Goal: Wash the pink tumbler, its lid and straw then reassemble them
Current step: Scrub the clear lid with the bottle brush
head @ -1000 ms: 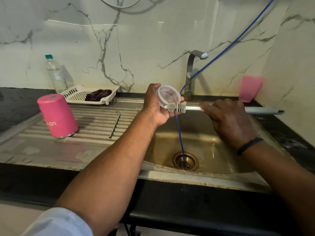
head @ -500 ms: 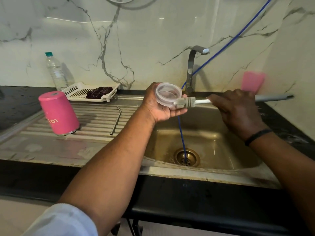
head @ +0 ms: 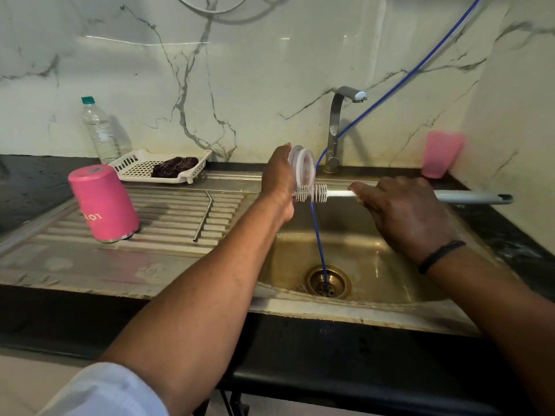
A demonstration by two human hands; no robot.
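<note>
Left hand [head: 279, 181] grips the clear round plastic lid [head: 301, 165] edge-on; right hand [head: 402, 217] holds the white bristle bottle brush [head: 312, 193]. Rotate lid, scrubbing its rim groove over the sink

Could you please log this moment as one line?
left hand holds lid | right hand scrubs with brush | tumbler inverted

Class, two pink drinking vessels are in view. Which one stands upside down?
The pink tumbler on the ribbed draining board, left of the sink, stands mouth down, tilted. The pink cup stands in the right corner.
</note>
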